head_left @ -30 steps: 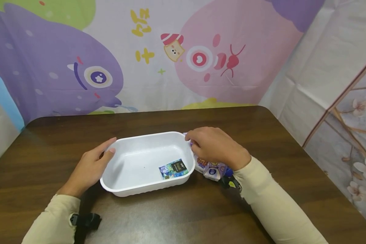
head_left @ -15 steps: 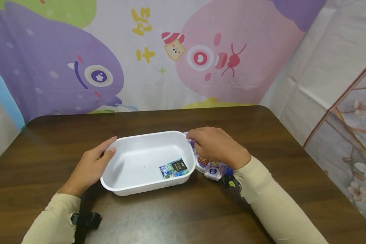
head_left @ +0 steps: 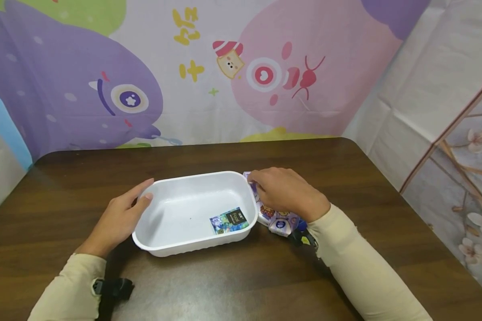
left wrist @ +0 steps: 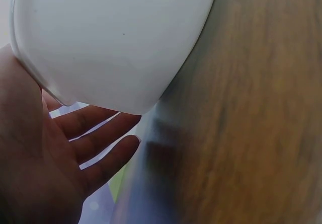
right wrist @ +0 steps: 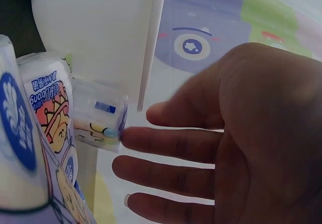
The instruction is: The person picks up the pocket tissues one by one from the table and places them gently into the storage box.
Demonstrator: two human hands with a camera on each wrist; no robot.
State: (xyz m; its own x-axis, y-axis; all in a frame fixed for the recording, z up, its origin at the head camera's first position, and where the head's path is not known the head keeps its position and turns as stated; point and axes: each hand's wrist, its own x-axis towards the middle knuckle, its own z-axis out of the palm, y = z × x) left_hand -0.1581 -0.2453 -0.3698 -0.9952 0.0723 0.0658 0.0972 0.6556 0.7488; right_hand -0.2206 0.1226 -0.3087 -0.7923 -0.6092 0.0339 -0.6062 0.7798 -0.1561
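Note:
A white oval plastic tub (head_left: pixel 172 218) stands on the wooden table. Inside it, near the right end, lies a small flat packet (head_left: pixel 230 221) with a blue-green picture and black label. My left hand (head_left: pixel 120 218) holds the tub's left end, thumb over the rim and fingers on the outside. My right hand (head_left: pixel 283 189) hovers at the right end, over cartoon-printed plastic-wrapped packs (head_left: pixel 282 224) that it partly hides. In the right wrist view its fingers (right wrist: pixel 166 176) are fairly straight and grip nothing; the index fingertip is close beside a clear-wrapped pack (right wrist: pixel 100 121).
The brown table (head_left: pixel 209 294) has a patterned cloth (head_left: pixel 209 116) hanging behind it. A flower-print panel (head_left: pixel 466 200) stands along the right side. Something blue (head_left: pixel 302 224) shows beside the packs, beneath the right wrist.
My right fingertips have shifted slightly right, off the tub's rim, and a bit more of the packs shows. The tub and left hand look nearly unmoved.

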